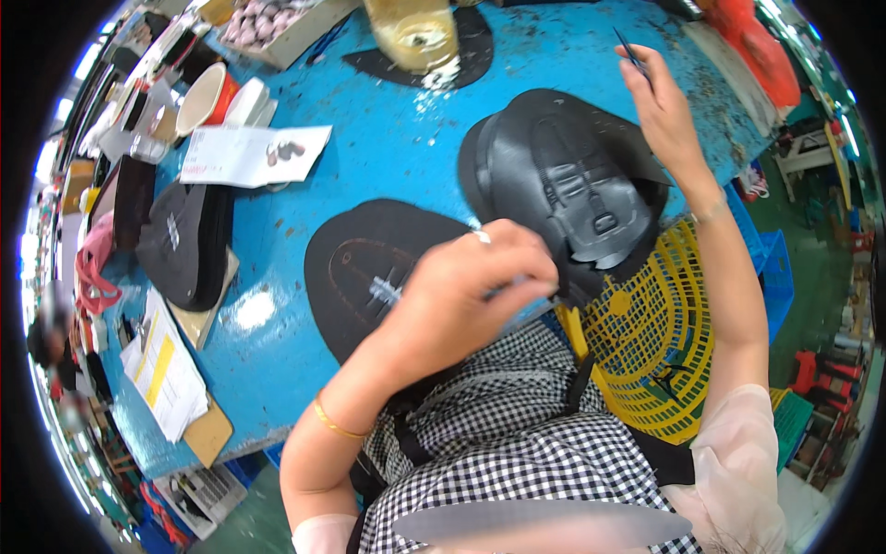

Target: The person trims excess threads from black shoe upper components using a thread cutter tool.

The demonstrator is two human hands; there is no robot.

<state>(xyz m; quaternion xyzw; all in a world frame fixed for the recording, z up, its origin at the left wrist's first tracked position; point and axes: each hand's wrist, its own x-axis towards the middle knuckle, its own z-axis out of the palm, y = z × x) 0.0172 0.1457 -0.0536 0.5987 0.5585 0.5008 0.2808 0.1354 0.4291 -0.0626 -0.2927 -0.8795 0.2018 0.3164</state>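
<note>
The left hand [472, 288] curls mid-frame, any hold unclear. At upper right, the right hand [664, 115] grasps a slim dark tool [629, 52].

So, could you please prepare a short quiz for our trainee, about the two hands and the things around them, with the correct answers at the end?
1. Multiple choice: what does the right hand hold?
a) a sheet of paper
b) a thin dark tool
c) a bowl

2. True or false: in the picture, the yellow basket is to the right of the left hand.

3. Fill the gap: the checked garment is patterned in black and ____.

Key: 1. b; 2. true; 3. white.
</note>
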